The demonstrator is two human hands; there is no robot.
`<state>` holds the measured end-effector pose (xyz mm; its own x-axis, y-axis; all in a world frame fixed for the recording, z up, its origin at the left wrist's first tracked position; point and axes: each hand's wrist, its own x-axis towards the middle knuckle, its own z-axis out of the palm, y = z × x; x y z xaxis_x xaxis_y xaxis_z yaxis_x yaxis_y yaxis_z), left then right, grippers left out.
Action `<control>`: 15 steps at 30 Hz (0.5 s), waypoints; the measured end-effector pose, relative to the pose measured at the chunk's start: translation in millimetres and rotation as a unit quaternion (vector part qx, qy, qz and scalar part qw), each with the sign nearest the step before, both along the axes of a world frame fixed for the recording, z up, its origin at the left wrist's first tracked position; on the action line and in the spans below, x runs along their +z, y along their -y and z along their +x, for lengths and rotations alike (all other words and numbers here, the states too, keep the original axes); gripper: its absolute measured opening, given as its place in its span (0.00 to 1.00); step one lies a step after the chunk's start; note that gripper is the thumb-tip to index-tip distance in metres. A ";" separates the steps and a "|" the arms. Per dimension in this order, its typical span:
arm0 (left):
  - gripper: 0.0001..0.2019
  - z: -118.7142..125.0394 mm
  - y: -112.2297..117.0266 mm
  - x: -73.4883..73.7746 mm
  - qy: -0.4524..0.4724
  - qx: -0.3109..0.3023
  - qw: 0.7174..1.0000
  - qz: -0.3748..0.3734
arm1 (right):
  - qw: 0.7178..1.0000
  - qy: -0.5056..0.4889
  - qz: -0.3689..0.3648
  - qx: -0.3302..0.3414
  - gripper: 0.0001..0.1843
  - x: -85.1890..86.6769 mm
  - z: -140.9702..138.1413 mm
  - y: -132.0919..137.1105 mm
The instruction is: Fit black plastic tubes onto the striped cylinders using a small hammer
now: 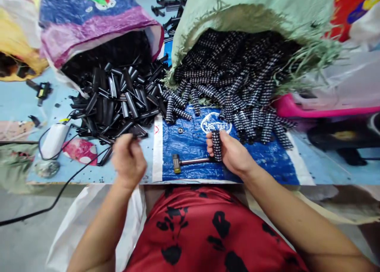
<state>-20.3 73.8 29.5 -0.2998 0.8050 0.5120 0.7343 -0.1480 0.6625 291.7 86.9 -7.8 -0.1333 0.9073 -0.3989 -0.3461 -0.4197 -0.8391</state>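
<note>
My right hand [234, 151] is closed around a black tube with a grid of pale squares [217, 146], held upright near the table's front edge. Beside and partly behind that tube lies a small hammer [192, 161], its head pointing left. My left hand [127, 159] is blurred, its fingers curled at the near edge of a heap of glossy black plastic pieces [127, 102]. Something dark shows at its fingertips, too smeared to name. More patterned tubes [237, 90] spill from a pale green woven sack [261, 3].
A blue printed sheet [190, 141] covers the table's middle. At left are a blue-and-purple bag [97, 23], a white device [55, 139] with a cable, and a pink spotted object [80, 150]. A pink-rimmed container [320, 110] stands at right. A small ring [180, 130] lies on the sheet.
</note>
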 end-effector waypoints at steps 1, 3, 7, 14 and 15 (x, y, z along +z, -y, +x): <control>0.10 20.4 10.0 -4.6 0.065 -0.064 0.995 -0.040 | 1.000 0.004 0.015 0.009 0.33 0.1 -5.6 0.5; 0.09 54.9 25.6 -11.4 0.249 -0.155 0.943 -0.155 | 0.999 0.006 0.043 0.024 0.32 1.1 -14.6 2.4; 0.08 86.3 33.5 -15.6 0.483 -0.206 0.814 -0.247 | 0.998 -0.050 0.035 0.026 0.32 6.4 -30.9 10.1; 0.17 119.7 20.2 -22.5 0.371 -0.200 0.882 -0.213 | 0.994 -0.052 0.099 -0.018 0.29 8.6 -64.4 12.9; 0.15 122.8 20.0 -22.8 0.361 -0.211 0.882 -0.217 | 0.992 -0.016 0.125 0.002 0.29 7.4 -62.9 13.2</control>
